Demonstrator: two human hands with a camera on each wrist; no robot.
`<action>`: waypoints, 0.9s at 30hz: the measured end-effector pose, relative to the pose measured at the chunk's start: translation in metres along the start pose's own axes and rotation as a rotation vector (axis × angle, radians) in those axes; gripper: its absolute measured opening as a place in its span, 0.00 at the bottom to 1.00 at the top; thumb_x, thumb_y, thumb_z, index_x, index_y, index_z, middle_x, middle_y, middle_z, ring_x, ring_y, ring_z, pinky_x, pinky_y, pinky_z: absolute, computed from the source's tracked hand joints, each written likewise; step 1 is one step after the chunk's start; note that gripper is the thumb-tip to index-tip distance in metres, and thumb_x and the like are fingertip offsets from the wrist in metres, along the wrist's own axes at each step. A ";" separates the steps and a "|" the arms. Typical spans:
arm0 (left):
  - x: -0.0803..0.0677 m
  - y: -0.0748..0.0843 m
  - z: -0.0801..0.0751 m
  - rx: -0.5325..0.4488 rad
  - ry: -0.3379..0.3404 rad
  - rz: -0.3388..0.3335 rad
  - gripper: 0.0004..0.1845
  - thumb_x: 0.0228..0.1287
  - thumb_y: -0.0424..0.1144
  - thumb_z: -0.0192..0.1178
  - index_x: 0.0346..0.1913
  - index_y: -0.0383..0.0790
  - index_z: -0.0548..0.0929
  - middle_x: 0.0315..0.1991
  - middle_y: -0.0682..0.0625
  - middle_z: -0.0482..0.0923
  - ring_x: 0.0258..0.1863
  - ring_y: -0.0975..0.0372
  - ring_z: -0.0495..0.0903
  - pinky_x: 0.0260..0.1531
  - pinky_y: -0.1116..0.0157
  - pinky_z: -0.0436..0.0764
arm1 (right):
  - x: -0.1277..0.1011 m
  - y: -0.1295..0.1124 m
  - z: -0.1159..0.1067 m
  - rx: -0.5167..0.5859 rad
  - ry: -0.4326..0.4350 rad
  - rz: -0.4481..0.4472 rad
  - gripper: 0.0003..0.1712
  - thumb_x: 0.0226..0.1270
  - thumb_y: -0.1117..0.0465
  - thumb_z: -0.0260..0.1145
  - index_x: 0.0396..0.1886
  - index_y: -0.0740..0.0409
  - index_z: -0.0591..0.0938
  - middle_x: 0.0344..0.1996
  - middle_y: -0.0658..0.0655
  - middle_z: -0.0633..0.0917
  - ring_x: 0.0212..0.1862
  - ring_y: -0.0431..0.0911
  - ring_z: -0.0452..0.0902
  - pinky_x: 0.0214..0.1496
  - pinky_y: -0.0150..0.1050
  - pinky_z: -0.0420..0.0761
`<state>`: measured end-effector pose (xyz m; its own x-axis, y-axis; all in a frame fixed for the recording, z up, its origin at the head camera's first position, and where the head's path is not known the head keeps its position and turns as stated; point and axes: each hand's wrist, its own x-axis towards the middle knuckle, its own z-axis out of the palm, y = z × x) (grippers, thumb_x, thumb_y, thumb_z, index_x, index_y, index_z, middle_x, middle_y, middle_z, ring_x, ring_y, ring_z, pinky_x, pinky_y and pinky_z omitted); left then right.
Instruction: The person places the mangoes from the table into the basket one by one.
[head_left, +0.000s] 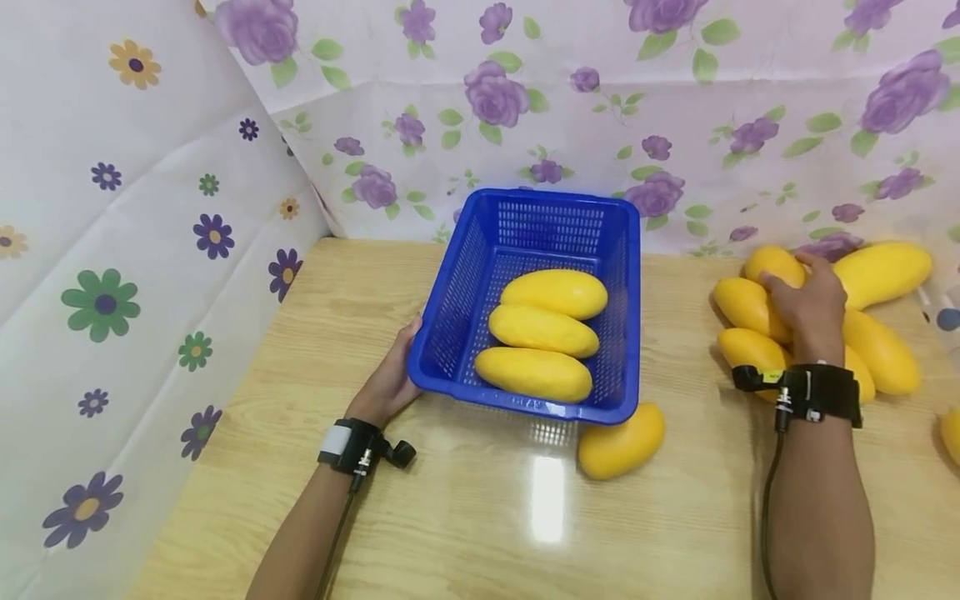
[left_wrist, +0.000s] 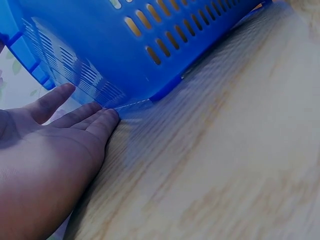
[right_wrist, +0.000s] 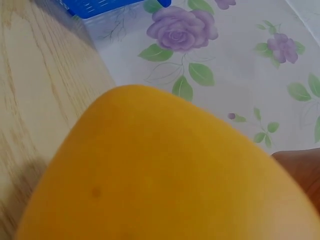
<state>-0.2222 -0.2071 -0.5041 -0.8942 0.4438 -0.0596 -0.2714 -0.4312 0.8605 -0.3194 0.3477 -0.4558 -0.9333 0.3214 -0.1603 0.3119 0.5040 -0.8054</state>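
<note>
Head view: a blue perforated basket (head_left: 480,275) stood on a wooden table (head_left: 465,517), holding three yellow mangoes (head_left: 542,331) laid side by side, each touching the next. One loose mango (head_left: 621,440) lay on the table just beside the basket's near right corner. The left hand (head_left: 390,382) rested with straight fingers against the basket's near left corner, gripping nothing. The right hand (head_left: 808,307) lay curled over one mango (head_left: 772,265) at the top of a heap of mangoes (head_left: 885,350) at the right of the table, well apart from the basket. Floral sheets (head_left: 675,125) hung behind and to the left. Left wrist view: the left hand (left_wrist: 55,150) lay flat, palm on the table, its fingertips (left_wrist: 107,117) touching the basket's lower edge (left_wrist: 130,60), fingers extended and close together. Right wrist view: the held mango (right_wrist: 160,175) filled most of the frame; a fingertip of the right hand (right_wrist: 300,172) showed at its right side, pressed to the skin; a corner of the basket (right_wrist: 110,6) sat at the top, with floral sheet (right_wrist: 210,65) beyond.
</note>
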 end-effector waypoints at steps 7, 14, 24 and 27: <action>0.003 -0.005 -0.006 -0.019 0.003 0.012 0.40 0.75 0.65 0.48 0.81 0.50 0.53 0.68 0.42 0.64 0.59 0.57 0.70 0.54 0.60 0.77 | 0.003 -0.009 0.000 0.135 -0.008 0.049 0.45 0.72 0.41 0.62 0.82 0.43 0.54 0.81 0.51 0.51 0.75 0.49 0.50 0.78 0.48 0.53; 0.008 -0.014 -0.004 -0.048 -0.001 0.018 0.39 0.76 0.63 0.46 0.80 0.48 0.53 0.62 0.45 0.69 0.55 0.58 0.71 0.51 0.61 0.77 | -0.001 -0.013 -0.010 0.075 0.015 -0.011 0.47 0.71 0.37 0.60 0.82 0.44 0.53 0.81 0.54 0.50 0.78 0.51 0.48 0.78 0.50 0.54; 0.003 0.001 0.002 0.007 0.025 -0.024 0.42 0.75 0.65 0.47 0.80 0.44 0.53 0.65 0.42 0.67 0.58 0.56 0.72 0.53 0.59 0.78 | -0.023 -0.040 -0.013 0.209 0.079 -0.053 0.40 0.72 0.46 0.65 0.79 0.35 0.60 0.76 0.48 0.63 0.69 0.41 0.60 0.74 0.39 0.60; 0.000 0.001 0.001 0.033 0.026 -0.027 0.41 0.76 0.65 0.44 0.81 0.47 0.50 0.71 0.39 0.61 0.62 0.55 0.69 0.56 0.57 0.77 | -0.031 -0.049 -0.009 0.252 0.087 -0.092 0.39 0.71 0.50 0.67 0.78 0.37 0.64 0.70 0.47 0.68 0.63 0.40 0.64 0.67 0.33 0.66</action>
<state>-0.2217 -0.2069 -0.5023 -0.8958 0.4341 -0.0958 -0.2841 -0.3933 0.8744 -0.3045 0.3202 -0.4064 -0.9332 0.3571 -0.0393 0.1625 0.3221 -0.9327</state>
